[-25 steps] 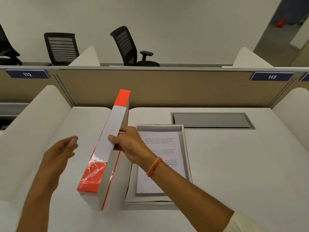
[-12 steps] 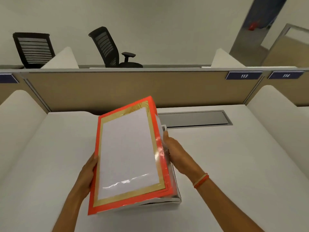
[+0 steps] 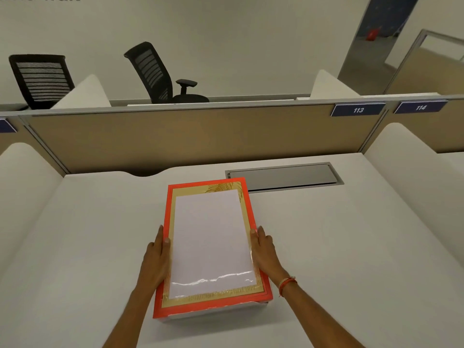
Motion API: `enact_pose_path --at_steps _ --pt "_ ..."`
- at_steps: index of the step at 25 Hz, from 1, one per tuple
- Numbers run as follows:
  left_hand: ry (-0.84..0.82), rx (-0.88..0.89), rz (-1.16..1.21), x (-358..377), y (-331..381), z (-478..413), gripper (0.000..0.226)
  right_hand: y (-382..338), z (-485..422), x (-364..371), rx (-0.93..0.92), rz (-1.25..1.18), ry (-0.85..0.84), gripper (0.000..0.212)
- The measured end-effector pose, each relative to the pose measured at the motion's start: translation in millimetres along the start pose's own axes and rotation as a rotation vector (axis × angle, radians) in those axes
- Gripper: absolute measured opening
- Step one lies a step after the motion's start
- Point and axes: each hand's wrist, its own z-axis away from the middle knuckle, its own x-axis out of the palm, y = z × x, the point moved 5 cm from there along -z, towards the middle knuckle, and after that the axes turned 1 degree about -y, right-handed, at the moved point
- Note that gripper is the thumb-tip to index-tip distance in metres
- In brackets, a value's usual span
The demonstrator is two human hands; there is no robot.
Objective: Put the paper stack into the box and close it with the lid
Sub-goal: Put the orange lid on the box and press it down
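Observation:
The orange lid [image 3: 211, 244], with a gold border and a white panel on top, lies flat over the box at the middle of the white desk. Only a grey strip of the box [image 3: 216, 313] shows under the lid's near edge. The paper stack is hidden beneath the lid. My left hand [image 3: 155, 257] presses against the lid's left side with the thumb on its top edge. On the opposite side, my right hand [image 3: 265, 249] holds the lid's right edge, an orange thread band on its wrist.
A grey cable hatch [image 3: 283, 175] is set into the desk [image 3: 351, 247] just behind the box. A tan partition [image 3: 200, 136] closes the back, with white curved dividers at both sides. Two black office chairs [image 3: 160, 74] stand beyond it.
The lid went from standing on edge in my right hand, to tilted over the box in both hands, to lying flat on the box. The paper stack is now covered.

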Motion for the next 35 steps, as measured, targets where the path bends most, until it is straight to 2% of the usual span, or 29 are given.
enact_pose_path --at_steps 3,8,15,17,19,21,22,25,29,35 --pt "0.040 0.030 -0.078 2.7 -2.6 -5.2 0.066 7.9 -5.4 4.5 0.008 -0.004 0.017 0.065" --pt "0.043 0.046 -0.101 3.4 -5.3 -6.4 0.071 16.0 -10.6 11.9 0.009 -0.011 0.032 0.063" --pt "0.031 0.036 -0.124 13.1 -16.1 -9.1 0.065 25.5 -15.5 15.8 -0.020 -0.010 0.033 0.058" --pt "0.023 0.013 -0.204 13.1 -15.5 -8.4 0.069 24.7 -15.1 15.5 -0.026 0.081 0.027 0.060" --pt "0.139 0.033 -0.372 9.0 -6.8 -7.4 0.070 17.3 -15.7 10.7 -0.065 0.332 0.154 0.065" --pt "0.277 0.178 -0.483 8.7 12.4 -7.0 0.071 -1.4 -15.3 10.7 -0.223 0.476 0.288 0.070" --pt "0.286 0.266 -0.513 12.8 23.2 -7.3 0.074 -12.0 -16.0 15.6 -0.331 0.492 0.297 0.073" --pt "0.202 0.407 -0.578 34.9 41.8 -11.9 0.081 -31.1 -22.5 37.1 -0.506 0.599 0.222 0.077" --pt "0.101 0.396 -0.608 56.2 33.1 -22.0 0.092 -24.9 -34.7 52.5 -0.491 0.692 0.160 0.074" --pt "0.091 0.387 -0.588 64.3 23.3 -28.8 0.093 -15.5 -41.7 58.2 -0.473 0.718 0.160 0.076"
